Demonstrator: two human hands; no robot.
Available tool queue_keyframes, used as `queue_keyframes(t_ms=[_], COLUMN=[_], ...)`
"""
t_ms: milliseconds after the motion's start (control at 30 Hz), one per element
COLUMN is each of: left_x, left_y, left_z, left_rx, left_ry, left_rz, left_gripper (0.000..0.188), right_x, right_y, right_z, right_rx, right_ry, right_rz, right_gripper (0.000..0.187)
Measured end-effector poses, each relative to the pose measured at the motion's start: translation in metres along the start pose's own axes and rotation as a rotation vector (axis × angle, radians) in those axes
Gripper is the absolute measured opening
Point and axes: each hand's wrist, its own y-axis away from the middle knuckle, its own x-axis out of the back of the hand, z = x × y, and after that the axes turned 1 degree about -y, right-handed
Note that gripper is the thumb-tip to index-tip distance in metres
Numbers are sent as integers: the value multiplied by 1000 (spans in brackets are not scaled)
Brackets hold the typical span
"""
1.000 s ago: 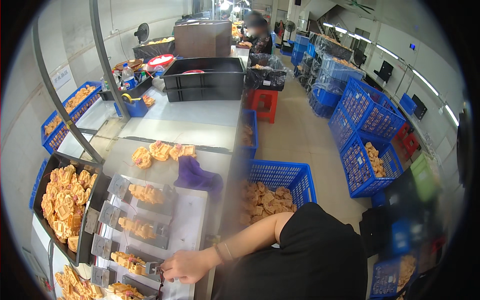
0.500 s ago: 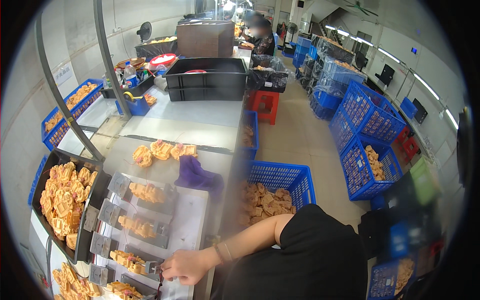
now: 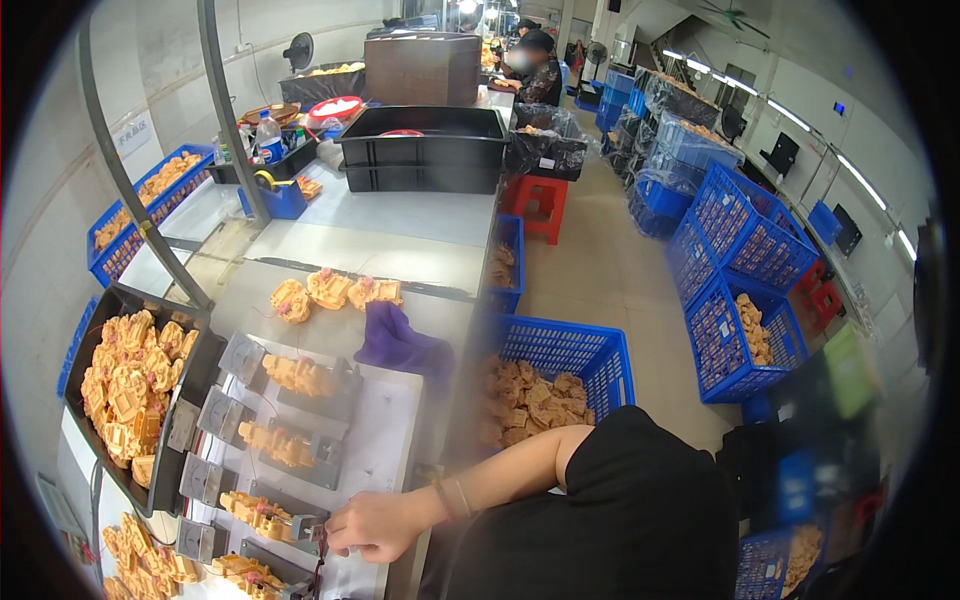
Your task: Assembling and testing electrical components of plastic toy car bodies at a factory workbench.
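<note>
A: Hand (image 3: 368, 525) at lower centre of frame, fingers curled loosely on the metal fixture (image 3: 300, 528) holding a yellow part (image 3: 255, 510). Which hand, can't tell.

B: Gripping it?

A: Can't tell, just touching. Other hand not visible.

B: Surroundings?

A: Black tray of yellow parts (image 3: 125, 385) at left, purple cloth (image 3: 400, 340) above centre, blue crate (image 3: 565, 360) to the right.
</note>
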Motion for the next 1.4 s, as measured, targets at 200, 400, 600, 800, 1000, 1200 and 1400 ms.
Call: queue_keyframes(t_ms=[200,400,600,800,1000,1200,1400], left_x=[3,3,2,5,7,3,1], left_y=[-4,-2,0,0,-2,3,5], left_z=[6,7,5,8,8,6,1], left_rx=[24,72,75,133,73,101,175], left_ry=[0,-6,3,-18,-10,-27,-26], left_rz=[-29,-48,-43,-83,-102,-94,-87], left_gripper=[16,15,15,17,21,27,27], right_x=[12,9,9,8,3,6,7], right_y=[-2,-2,-1,-4,-2,-1,-3], right_z=[5,3,3,2,2,2,5], right_rx=[-70,-89,-81,-100,-89,-58,11], right_ry=[-227,-245,-227,-219,-127,-117,-95], right_rz=[-101,-29,-27,-27,7,-16,-32], right_gripper=[15,14,12,11,13,13,14])
